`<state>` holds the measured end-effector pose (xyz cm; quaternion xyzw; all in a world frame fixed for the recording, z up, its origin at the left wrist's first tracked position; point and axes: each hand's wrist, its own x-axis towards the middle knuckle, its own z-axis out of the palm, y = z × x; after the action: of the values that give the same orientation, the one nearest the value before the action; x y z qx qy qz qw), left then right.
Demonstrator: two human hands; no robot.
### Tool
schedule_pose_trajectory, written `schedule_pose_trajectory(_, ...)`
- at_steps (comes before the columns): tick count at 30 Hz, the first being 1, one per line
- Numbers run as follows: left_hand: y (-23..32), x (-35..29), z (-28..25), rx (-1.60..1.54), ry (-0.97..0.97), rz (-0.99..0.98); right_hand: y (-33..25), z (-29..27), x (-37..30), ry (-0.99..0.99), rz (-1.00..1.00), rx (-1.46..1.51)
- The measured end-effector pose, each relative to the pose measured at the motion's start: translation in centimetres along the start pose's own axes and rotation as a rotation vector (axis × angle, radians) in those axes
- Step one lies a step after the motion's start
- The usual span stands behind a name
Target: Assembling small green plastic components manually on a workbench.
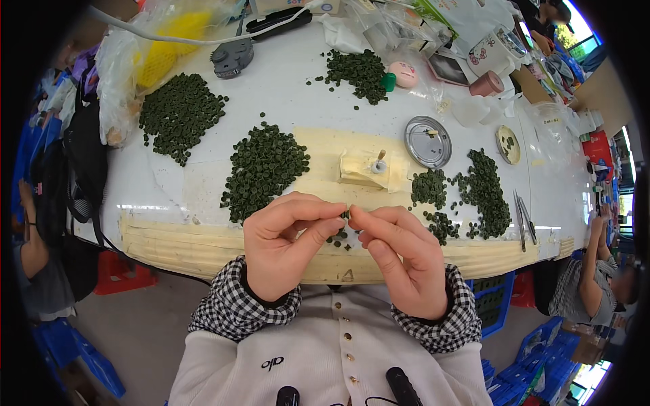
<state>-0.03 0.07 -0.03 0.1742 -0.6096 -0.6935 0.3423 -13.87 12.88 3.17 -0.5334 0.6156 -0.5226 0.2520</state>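
Note:
My left hand [283, 245] and my right hand [403, 258] meet fingertip to fingertip just above the white table's near edge [203, 243]. Between the pinched thumbs and forefingers of both sits a small dark green piece [346, 214]. A few more green pieces [338, 238] lie on the table right under the hands. A large heap of the same green pieces [263, 169] lies just beyond my left hand. A smaller heap [429, 187] lies beyond my right hand. A small metal post on a taped block [378, 164] stands straight ahead.
More green heaps lie at the far left [179, 115], far middle [357, 71] and right [489, 193]. A round metal lid [427, 141], tweezers [522, 218], a grey tool [232, 57], plastic bags and cups crowd the back. Other people sit at left and right [589, 284].

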Motion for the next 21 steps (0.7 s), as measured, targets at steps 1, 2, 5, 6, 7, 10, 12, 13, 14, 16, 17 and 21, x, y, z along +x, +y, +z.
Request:
schedule_pose_trajectory(1,0.0,0.01,-0.05,0.0,-0.005,0.001,0.11,0.09,-0.06,-0.004,-0.002,0.008)
schedule_pose_trajectory(2,-0.01,0.01,-0.09,0.0,-0.01,0.001,0.21,0.17,-0.12,-0.007,-0.005,0.017)
schedule_pose_trajectory(5,-0.23,0.01,-0.28,0.014,-0.031,0.022,0.51,0.13,-0.13,-0.027,-0.015,0.033)
schedule_pose_trajectory(6,-0.22,0.02,-0.29,0.012,-0.037,0.022,0.62,0.07,-0.14,-0.035,-0.018,0.036)
schedule_pose_trajectory(7,-0.19,0.05,-0.28,0.01,-0.043,0.022,0.74,0.01,-0.16,-0.04,-0.034,0.021)
schedule_pose_trajectory(10,-0.18,0.08,-0.19,0.017,-0.053,0.038,0.91,-0.12,-0.14,-0.049,-0.077,-0.02)
schedule_pose_trajectory(12,-0.19,0.08,-0.15,0.036,-0.06,0.051,0.92,-0.16,-0.14,-0.05,-0.094,-0.04)
schedule_pose_trajectory(13,-0.21,0.07,-0.17,0.05,-0.064,0.055,0.9,-0.22,-0.13,-0.053,-0.101,-0.048)
schedule_pose_trajectory(14,-0.22,0.07,-0.19,0.064,-0.069,0.06,0.85,-0.31,-0.12,-0.056,-0.109,-0.056)
schedule_pose_trajectory(16,-0.21,0.09,-0.16,0.089,-0.071,0.076,0.86,-0.35,-0.21,-0.053,-0.112,-0.062)
schedule_pose_trajectory(17,-0.21,0.1,-0.16,0.102,-0.071,0.084,0.92,-0.29,-0.28,-0.049,-0.108,-0.059)
schedule_pose_trajectory(21,-0.09,0.09,-0.19,0.101,-0.066,0.075,0.9,-0.28,-0.31,-0.041,-0.098,-0.034)
